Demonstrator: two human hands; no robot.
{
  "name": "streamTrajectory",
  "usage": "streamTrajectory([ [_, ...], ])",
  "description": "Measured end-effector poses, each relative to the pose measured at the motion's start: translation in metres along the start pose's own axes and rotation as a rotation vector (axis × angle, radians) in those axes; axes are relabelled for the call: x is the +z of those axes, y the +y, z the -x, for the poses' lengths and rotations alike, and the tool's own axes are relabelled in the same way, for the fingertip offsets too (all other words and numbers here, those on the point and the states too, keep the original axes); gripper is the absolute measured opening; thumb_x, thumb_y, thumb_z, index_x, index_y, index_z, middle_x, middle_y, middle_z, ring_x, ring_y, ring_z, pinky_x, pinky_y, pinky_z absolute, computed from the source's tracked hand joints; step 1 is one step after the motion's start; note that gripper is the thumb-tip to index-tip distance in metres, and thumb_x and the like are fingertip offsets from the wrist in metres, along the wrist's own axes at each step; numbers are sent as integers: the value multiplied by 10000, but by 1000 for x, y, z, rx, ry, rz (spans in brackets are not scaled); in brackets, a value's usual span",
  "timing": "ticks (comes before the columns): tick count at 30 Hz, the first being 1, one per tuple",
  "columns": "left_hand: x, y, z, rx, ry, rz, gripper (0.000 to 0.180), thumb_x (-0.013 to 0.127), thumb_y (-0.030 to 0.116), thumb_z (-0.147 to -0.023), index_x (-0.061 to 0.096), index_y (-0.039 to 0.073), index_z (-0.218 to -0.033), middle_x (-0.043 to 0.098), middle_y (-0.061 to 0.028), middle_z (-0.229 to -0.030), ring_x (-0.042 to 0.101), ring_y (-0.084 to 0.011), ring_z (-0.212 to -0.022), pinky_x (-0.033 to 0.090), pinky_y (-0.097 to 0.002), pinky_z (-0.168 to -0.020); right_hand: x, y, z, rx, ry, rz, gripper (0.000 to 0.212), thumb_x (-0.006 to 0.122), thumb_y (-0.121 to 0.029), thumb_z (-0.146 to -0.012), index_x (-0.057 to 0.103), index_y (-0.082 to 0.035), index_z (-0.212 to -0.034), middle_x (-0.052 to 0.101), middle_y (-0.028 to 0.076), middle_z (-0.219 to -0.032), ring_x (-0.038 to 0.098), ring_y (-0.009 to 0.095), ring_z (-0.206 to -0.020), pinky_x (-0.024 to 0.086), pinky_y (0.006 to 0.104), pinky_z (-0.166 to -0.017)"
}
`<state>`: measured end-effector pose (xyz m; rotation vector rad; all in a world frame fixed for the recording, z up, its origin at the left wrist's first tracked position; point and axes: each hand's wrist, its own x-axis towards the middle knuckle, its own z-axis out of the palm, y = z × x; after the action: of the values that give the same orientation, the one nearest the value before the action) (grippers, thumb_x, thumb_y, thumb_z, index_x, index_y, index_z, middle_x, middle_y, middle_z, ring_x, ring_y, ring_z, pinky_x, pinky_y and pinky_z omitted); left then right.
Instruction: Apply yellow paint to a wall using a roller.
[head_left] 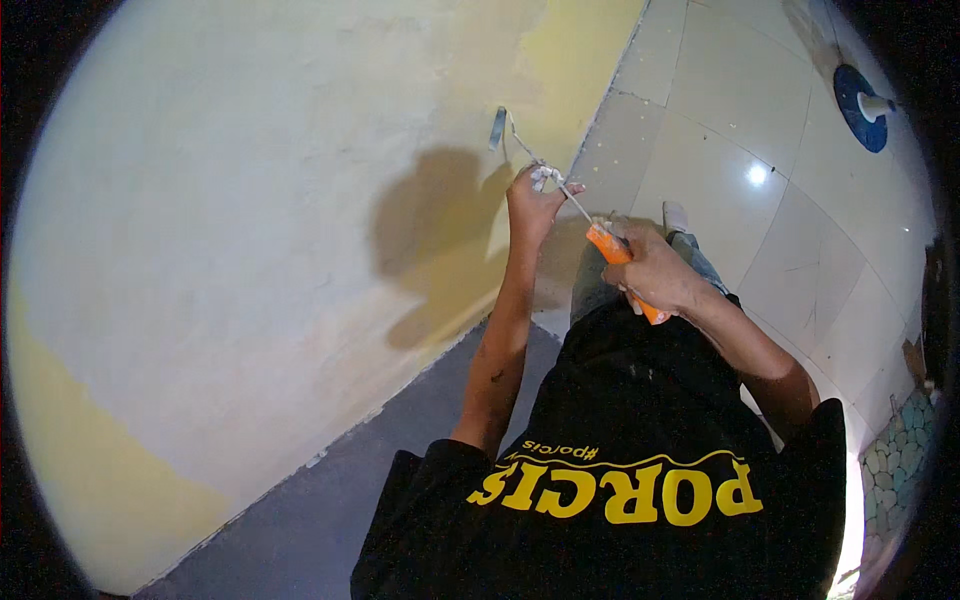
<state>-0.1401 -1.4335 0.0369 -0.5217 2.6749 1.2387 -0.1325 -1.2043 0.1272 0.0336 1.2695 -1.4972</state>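
My right hand (655, 270) is wrapped around the orange handle (612, 247) of what looks like a small paint roller. Its thin metal rod (573, 202) runs up and left from the handle. At the far end the rod bends to a narrow grey-blue piece (497, 129), seen in front of the wall; whether it touches the wall I cannot tell. My left hand (532, 205) is closed around the middle of the rod, thumb pointing right. Something white (543, 176) shows at these fingers, either smeared paint or a crumpled scrap.
A wall (270, 200) with pale patches over yellow fills the left side. Shiny beige tiles (720, 130) with pale specks lie to the right, grey floor (300, 510) at lower left. A round dark-blue object with a white stem (862, 108) stands far right. Pebble-patterned surface (895, 460) lies lower right.
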Motion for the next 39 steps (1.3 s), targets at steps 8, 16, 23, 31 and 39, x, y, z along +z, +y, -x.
streamTrajectory([
  [8, -46, 38, 37, 102, 101, -83, 441, 919, 249, -626, 658, 3, -883, 687, -84, -863, 629, -169, -765, 511, -335, -717, -8, -21, 77, -99, -105, -93, 460, 600, 5, -843, 514, -18, -1295, 540, 8, -610, 537, 108, -417, 428, 269, -375],
  [16, -14, 18, -10, -22, -98, -308, 512, 915, 348, -605, 670, -15, -871, 680, -148, -858, 651, -279, -791, 514, -396, -750, -20, -13, 4, -46, -48, -97, 456, 639, 20, -787, 562, 1, -1236, 532, 10, -606, 513, 104, -409, 415, 248, -380],
  [23, -13, 20, 11, 250, 112, -173, 407, 904, 290, -644, 636, 10, -768, 608, -91, -678, 535, -201, -605, 468, -353, -624, -32, 4, 43, -185, -87, -97, 422, 608, -48, -789, 544, -9, -1204, 550, 37, -612, 544, 144, -421, 439, 288, -393],
  [31, 13, -9, -18, 160, -51, -157, 425, 917, 267, -629, 638, -3, -803, 623, -113, -753, 564, -204, -692, 483, -366, -675, -24, 23, -14, -131, 102, 51, 407, 604, -43, -766, 580, -7, -1170, 544, 34, -600, 537, 136, -421, 436, 287, -392],
  [39, 6, 0, -6, 301, -12, -221, 482, 918, 286, -593, 644, -40, -818, 640, -204, -812, 616, -365, -758, 489, -436, -700, -46, 19, 14, -93, 10, 76, 506, 636, -3, -729, 591, 8, -1233, 546, 27, -613, 521, 120, -428, 426, 258, -393],
])
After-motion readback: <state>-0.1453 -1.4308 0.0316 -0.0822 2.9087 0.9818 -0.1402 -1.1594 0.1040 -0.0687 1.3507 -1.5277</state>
